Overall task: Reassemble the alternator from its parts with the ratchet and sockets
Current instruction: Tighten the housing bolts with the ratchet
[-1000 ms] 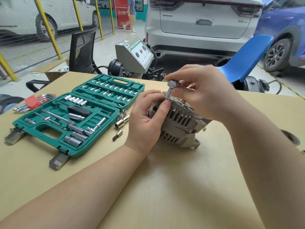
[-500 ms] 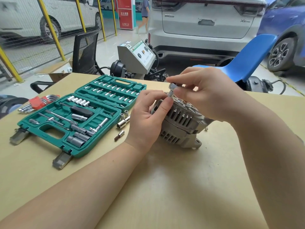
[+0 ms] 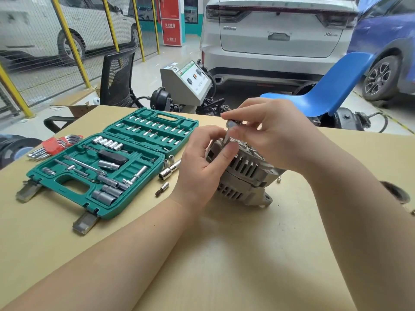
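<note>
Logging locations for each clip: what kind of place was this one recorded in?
Most likely a car repair workshop or training garage. A white SUV is parked just beyond the table, an open green socket set case lies on it, and an alternator is being worked on.

alternator (image 3: 243, 173) top hidden by hands, ratchet (image 3: 231, 124) mostly covered

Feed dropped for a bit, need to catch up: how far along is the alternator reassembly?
Done: the alternator housing halves sit together on the table. In hand: the right hand grips a small driver tool standing on the housing top, while the left hand steadies the body and the tool shaft. Left: loose sockets lie beside the open socket case; I cannot tell how many fasteners remain.
</note>
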